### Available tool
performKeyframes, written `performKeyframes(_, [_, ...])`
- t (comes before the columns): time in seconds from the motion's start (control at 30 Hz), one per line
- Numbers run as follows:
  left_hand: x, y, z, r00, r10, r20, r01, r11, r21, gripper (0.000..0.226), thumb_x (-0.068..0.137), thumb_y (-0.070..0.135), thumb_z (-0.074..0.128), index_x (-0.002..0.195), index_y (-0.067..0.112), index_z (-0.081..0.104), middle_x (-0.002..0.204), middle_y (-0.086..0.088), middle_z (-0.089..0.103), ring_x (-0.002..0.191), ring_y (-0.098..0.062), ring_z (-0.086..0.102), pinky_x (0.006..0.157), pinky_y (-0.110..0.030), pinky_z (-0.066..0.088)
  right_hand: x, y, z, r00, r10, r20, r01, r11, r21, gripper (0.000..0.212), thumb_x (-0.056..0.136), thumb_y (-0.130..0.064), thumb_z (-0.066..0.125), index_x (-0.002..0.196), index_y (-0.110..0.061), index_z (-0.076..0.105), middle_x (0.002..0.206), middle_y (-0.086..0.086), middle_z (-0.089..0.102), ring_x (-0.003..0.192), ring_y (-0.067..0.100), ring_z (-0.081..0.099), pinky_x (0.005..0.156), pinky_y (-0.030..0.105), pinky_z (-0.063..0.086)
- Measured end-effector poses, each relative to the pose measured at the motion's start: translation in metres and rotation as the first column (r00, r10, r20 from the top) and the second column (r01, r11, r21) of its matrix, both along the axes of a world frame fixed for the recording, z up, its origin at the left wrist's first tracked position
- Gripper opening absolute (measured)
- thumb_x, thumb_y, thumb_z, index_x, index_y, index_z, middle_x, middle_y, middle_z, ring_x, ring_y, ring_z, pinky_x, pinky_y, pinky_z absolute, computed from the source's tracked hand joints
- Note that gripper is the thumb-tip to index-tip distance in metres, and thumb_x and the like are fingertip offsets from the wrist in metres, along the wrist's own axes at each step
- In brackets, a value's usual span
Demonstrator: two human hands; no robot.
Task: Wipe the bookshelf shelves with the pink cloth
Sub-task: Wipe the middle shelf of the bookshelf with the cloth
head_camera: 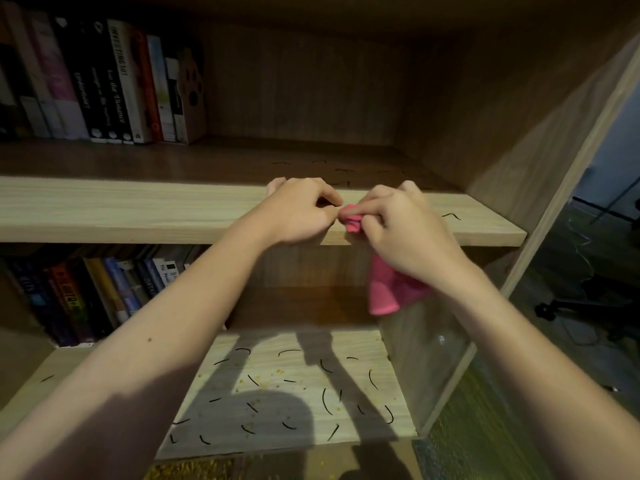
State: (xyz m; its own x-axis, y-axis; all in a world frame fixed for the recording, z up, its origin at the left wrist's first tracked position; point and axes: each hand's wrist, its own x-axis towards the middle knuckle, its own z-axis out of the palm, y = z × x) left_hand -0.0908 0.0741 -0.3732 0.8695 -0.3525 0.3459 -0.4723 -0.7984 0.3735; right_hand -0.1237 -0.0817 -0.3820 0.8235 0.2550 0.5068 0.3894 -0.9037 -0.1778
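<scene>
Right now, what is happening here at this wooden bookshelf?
A person holds a soft pink cloth in both bare hands at the front edge of the upper light wooden shelf. The right hand grips the bunched cloth, and the rest of it hangs below. The left hand pinches its end. Short black strands and yellowish crumbs lie on the lower shelf, and a few strands lie on the upper one. Upright books stand at the left.

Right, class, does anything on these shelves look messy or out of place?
Yes. Short black curved strands and yellowish crumbs litter the lower shelf, with a few strands on the upper shelf: loose debris, not yet wiped by the pink cloth.
</scene>
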Motion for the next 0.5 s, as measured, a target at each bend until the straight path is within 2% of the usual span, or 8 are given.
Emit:
performKeyframes(0.07, [0.0,0.001,0.0,1.0,0.001,0.005,-0.001,1.0,0.004,0.031,0.094,0.02,0.044,0.12,0.023,0.061,0.131,0.008,0.054,0.126,-0.012,0.041,0.116,-0.039,0.01,0.003,-0.019,0.005,0.998,-0.023,-0.054,0.027,0.996,0.079,0.033,0.095,-0.017,0.042,0.104,-0.029,0.071,0.11,-0.007,0.062,0.104,0.016,0.045,0.094,0.037,0.039])
performKeyframes(0.13, [0.0,0.002,0.001,1.0,0.012,-0.012,-0.012,1.0,-0.019,0.032,0.093,0.018,0.045,0.121,0.023,0.061,0.131,0.007,0.054,0.126,-0.013,0.04,0.116,-0.038,0.012,0.008,-0.028,0.006,0.993,-0.112,-0.025,0.114,0.989,0.091,0.032,0.094,-0.016,0.042,0.1,-0.027,0.071,0.11,-0.005,0.064,0.101,0.018,0.047,0.091,0.035,0.039])
performKeyframes(0.2, [0.0,0.0,0.001,1.0,0.016,-0.024,-0.017,0.999,-0.045,0.032,0.092,0.017,0.046,0.119,0.023,0.062,0.131,0.006,0.054,0.126,-0.015,0.041,0.115,-0.04,0.018,0.003,-0.019,0.0,0.986,-0.159,0.048,0.158,0.987,0.016,0.032,0.095,-0.019,0.041,0.109,-0.025,0.069,0.11,-0.004,0.062,0.092,0.014,0.036,0.081,0.029,0.035])
performKeyframes(0.27, [-0.001,-0.001,0.0,0.999,0.023,-0.023,-0.024,0.998,-0.053,0.032,0.09,0.017,0.047,0.117,0.023,0.063,0.13,0.005,0.055,0.125,-0.015,0.043,0.114,-0.041,0.022,-0.006,-0.009,-0.008,0.989,-0.112,0.096,0.115,0.993,-0.031,0.034,0.096,-0.022,0.039,0.115,-0.027,0.066,0.111,-0.005,0.059,0.09,0.012,0.03,0.078,0.027,0.031])
performKeyframes(0.33, [0.0,-0.002,0.0,0.999,0.032,-0.02,-0.033,0.998,-0.044,0.031,0.091,0.017,0.047,0.117,0.023,0.063,0.13,0.005,0.055,0.126,-0.015,0.043,0.113,-0.041,0.022,-0.009,-0.016,-0.006,0.996,-0.075,0.054,0.074,0.997,0.009,0.034,0.097,-0.021,0.038,0.115,-0.029,0.066,0.11,-0.007,0.059,0.091,0.012,0.031,0.079,0.027,0.032])
performKeyframes(0.4, [0.0,-0.001,0.0,0.999,0.029,-0.019,-0.029,0.999,-0.036,0.031,0.091,0.018,0.047,0.118,0.022,0.062,0.13,0.006,0.055,0.127,-0.015,0.042,0.114,-0.042,0.022,-0.003,-0.031,-0.001,0.991,-0.133,0.013,0.131,0.987,0.093,0.033,0.097,-0.02,0.039,0.112,-0.026,0.068,0.112,-0.005,0.06,0.092,0.012,0.033,0.08,0.028,0.033])
performKeyframes(0.5, [0.0,-0.002,0.0,0.999,0.031,-0.02,-0.032,0.998,-0.045,0.03,0.091,0.018,0.048,0.117,0.022,0.063,0.129,0.006,0.055,0.126,-0.016,0.043,0.113,-0.042,0.024,-0.004,-0.024,-0.004,0.967,-0.24,0.081,0.237,0.971,0.045,0.032,0.096,-0.022,0.041,0.113,-0.023,0.068,0.112,-0.003,0.06,0.093,0.012,0.03,0.079,0.028,0.031])
